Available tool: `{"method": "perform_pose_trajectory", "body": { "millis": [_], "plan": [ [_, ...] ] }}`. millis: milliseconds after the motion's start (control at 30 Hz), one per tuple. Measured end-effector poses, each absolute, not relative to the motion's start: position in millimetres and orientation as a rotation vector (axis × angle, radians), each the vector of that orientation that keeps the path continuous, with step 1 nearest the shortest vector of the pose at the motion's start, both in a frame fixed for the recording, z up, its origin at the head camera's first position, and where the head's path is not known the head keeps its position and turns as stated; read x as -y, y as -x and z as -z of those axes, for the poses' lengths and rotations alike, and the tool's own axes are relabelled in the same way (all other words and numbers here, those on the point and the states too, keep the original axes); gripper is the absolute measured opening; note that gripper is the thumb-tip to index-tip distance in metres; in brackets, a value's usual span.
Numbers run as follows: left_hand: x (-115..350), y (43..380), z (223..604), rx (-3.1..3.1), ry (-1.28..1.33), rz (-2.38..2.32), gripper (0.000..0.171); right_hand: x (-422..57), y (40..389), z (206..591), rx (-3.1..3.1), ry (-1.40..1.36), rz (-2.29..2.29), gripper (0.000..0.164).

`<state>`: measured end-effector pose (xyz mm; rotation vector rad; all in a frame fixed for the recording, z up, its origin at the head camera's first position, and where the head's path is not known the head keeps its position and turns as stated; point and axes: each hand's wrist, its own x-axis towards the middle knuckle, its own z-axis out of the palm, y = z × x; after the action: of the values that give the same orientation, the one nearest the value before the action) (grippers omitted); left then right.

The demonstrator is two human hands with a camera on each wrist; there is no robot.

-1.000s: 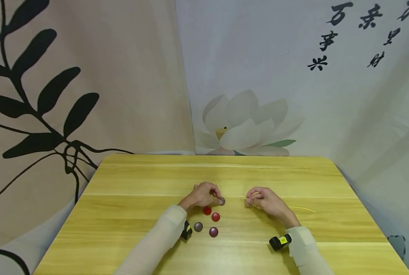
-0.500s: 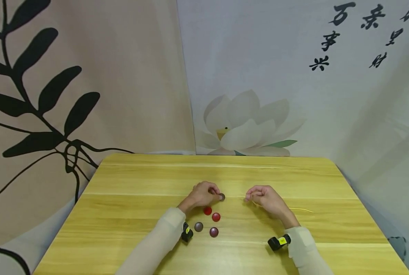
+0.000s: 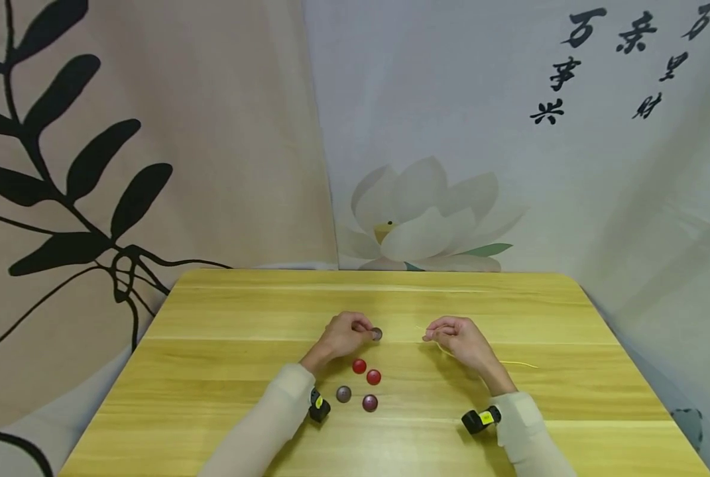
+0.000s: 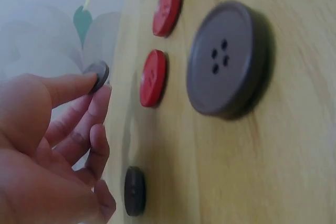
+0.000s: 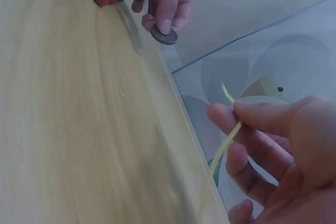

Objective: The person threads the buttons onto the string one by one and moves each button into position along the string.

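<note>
Between thumb and fingertips, my left hand (image 3: 343,335) pinches a grey-brown button (image 4: 98,76), held raised off the table. My right hand (image 3: 459,338) pinches a yellow cord (image 5: 223,148) close to one end; a short tip (image 5: 226,92) sticks out past the fingers, and the rest trails over the table. Two red buttons (image 3: 359,366) lie near my left hand. Closer to me are a grey-brown button (image 3: 343,394) with four holes and a purplish-brown button (image 3: 369,403). Another dark button (image 4: 135,191) shows in the left wrist view, hidden by my hand in the head view.
The wooden table (image 3: 241,305) ends at a back edge against hanging cloth (image 3: 450,132) with flower, leaf and character prints. A black wrist camera (image 3: 319,405) sits at my left cuff, and another (image 3: 481,419) at the right.
The left hand has lifted the grey-brown button off the table and moved slightly back and left. My right hand has risen a little with the cord. The other visible buttons stay put.
</note>
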<state>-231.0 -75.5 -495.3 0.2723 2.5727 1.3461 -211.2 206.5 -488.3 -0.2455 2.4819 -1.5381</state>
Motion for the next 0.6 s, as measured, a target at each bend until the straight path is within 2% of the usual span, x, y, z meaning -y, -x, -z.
{"method": "perform_pose_trajectory", "body": {
  "millis": [267, 600],
  "plan": [
    [77, 228, 493, -2.576, -0.201, -1.444, 0.010, -202, 208, 486, -2.538, 0.235, 1.531, 0.014],
    [74, 224, 483, -2.601, -0.230, -1.504, 0.009, -201, 206, 481, -2.593, 0.243, 1.544, 0.014]
  ]
}}
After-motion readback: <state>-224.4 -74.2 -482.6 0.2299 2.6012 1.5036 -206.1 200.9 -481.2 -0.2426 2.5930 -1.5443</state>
